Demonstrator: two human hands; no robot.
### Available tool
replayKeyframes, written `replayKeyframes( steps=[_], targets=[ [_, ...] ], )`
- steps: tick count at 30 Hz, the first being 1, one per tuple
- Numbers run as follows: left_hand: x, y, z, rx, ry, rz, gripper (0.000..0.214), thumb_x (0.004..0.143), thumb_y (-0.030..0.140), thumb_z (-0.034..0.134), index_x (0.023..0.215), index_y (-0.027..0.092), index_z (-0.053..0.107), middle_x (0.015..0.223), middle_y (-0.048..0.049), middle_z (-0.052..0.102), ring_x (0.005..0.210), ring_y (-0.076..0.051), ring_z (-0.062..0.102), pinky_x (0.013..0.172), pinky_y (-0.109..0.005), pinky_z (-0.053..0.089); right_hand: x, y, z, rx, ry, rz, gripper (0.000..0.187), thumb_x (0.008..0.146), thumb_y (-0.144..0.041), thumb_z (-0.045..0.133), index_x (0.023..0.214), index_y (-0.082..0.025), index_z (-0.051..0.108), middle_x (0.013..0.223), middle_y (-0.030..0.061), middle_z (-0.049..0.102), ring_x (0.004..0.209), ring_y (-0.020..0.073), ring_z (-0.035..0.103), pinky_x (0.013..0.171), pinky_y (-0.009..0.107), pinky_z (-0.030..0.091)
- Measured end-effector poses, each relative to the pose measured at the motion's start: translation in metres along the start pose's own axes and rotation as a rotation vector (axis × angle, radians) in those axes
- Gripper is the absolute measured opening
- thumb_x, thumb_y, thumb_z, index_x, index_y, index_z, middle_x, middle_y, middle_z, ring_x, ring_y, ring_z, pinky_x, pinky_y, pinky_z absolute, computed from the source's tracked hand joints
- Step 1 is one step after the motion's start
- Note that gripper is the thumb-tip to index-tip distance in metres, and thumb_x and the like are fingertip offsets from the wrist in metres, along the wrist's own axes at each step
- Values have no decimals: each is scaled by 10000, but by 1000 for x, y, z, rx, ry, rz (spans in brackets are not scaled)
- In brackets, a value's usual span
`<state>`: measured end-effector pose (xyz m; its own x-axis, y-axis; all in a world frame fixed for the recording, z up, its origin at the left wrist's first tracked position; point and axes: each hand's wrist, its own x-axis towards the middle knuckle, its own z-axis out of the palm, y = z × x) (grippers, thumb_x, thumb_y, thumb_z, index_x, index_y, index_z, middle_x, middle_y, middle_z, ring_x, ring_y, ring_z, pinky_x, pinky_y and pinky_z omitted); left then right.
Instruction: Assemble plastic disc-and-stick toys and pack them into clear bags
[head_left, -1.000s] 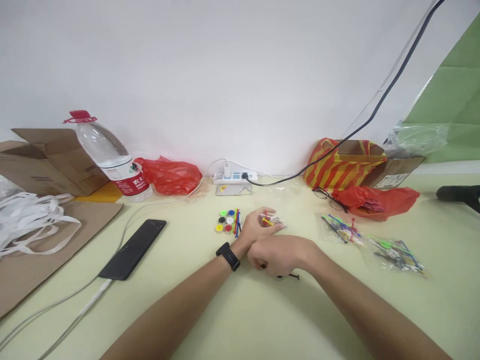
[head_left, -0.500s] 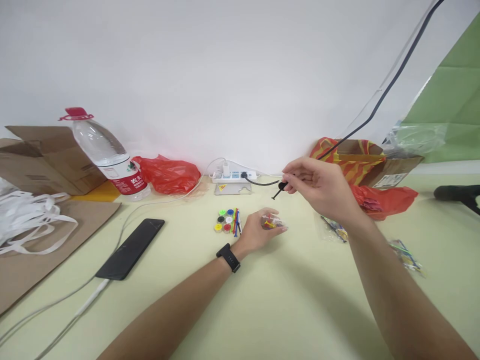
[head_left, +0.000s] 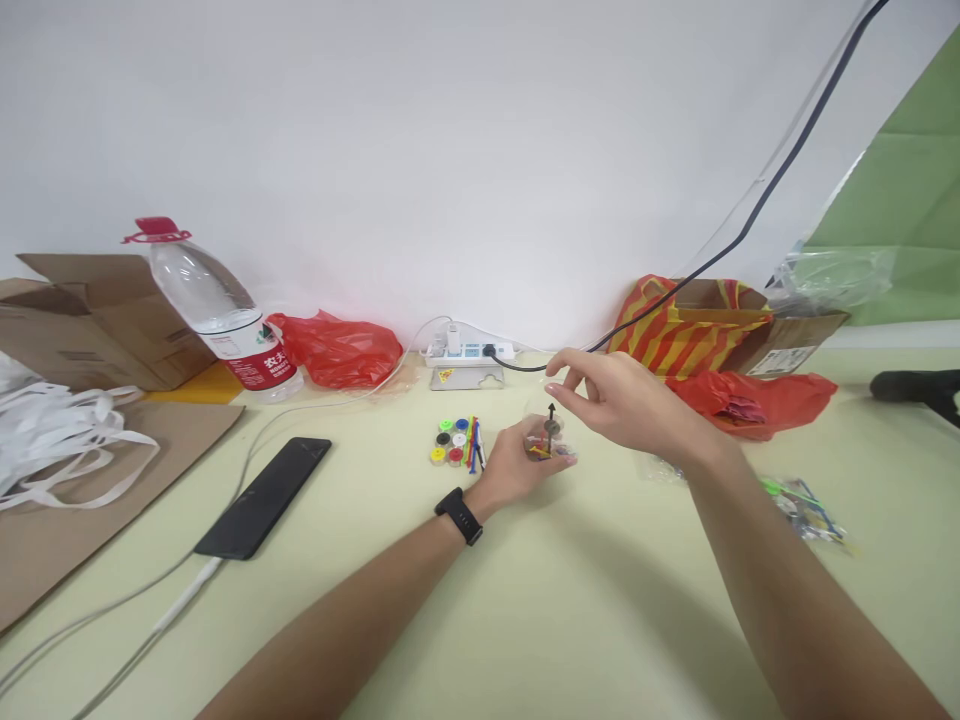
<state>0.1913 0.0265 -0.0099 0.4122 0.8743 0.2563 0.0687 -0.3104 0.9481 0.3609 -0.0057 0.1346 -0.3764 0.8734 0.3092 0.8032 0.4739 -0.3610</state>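
My left hand (head_left: pixel 517 462), a black watch on its wrist, curls round a clear plastic container (head_left: pixel 564 447) that stands on the table. Small red and yellow pieces (head_left: pixel 538 452) show inside it. A small black stick with a round piece on it (head_left: pixel 552 426), blurred, is upright at the container's mouth and touches no finger. Just above and to the right is my right hand (head_left: pixel 611 398), thumb and fingers apart, with nothing in them. Left of my left hand are several round coloured caps (head_left: pixel 450 440) in two columns, beside a row of thin coloured sticks (head_left: pixel 473 445).
Clear bags of coloured parts (head_left: pixel 806 510) lie on the right. A black phone (head_left: pixel 264 498) with a cable is at left. Along the wall stand a large bottle (head_left: pixel 225 320), a red plastic bag (head_left: pixel 341 350), a power strip (head_left: pixel 471 352) and a striped bag (head_left: pixel 675 330).
My right hand has let go of the black stick and its round piece, which have dropped toward the container. That hand has moved slightly left and down. My left hand stays round the container.
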Motion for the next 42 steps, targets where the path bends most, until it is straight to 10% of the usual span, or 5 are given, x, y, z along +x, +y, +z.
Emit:
replayKeyframes(
  steps=[8, 16, 25, 32, 42],
  targets=[
    [8, 17, -14, 145, -40, 16, 382, 763, 334, 844, 1093, 191, 714, 959, -50, 729, 831, -196, 685, 772, -315, 540, -9, 0, -22, 127, 296, 8, 275, 1009, -480, 552, 1123, -249, 646, 773, 20, 673, 571, 165, 528, 571, 299, 363],
    [9, 11, -22, 136, -136, -16, 513, 737, 333, 870, 1191, 183, 685, 1019, -64, 738, 908, -212, 703, 818, -328, 544, -8, 8, -24, 137, 320, -13, 292, 998, -494, 586, 1012, -219, 685, 723, 8, 617, 521, 127, 447, 520, 293, 293],
    [17, 30, -38, 35, -324, -155, 529, 751, 423, 872, 1156, 138, 687, 970, -110, 758, 828, -205, 733, 728, -302, 555, -3, 17, -19, 139, 261, -64, 247, 987, -414, 615, 887, -203, 696, 767, 16, 637, 612, 146, 509, 586, 302, 351],
    [20, 54, -56, 162, -423, -59, 457, 796, 445, 817, 1133, 155, 712, 838, -57, 755, 732, -185, 697, 662, -292, 515, -3, 29, -7, 100, 1, -171, 210, 992, -400, 592, 1003, -256, 745, 1260, 86, 642, 1215, 284, 578, 987, 411, 458],
    [17, 93, -71, 283, -469, 44, 302, 938, 443, 652, 1070, 179, 717, 867, -48, 744, 800, -195, 710, 692, -282, 522, 8, 19, 16, 206, -92, -199, 208, 1006, -315, 569, 977, -220, 753, 1172, 81, 680, 1022, 220, 662, 843, 328, 506]
  ],
)
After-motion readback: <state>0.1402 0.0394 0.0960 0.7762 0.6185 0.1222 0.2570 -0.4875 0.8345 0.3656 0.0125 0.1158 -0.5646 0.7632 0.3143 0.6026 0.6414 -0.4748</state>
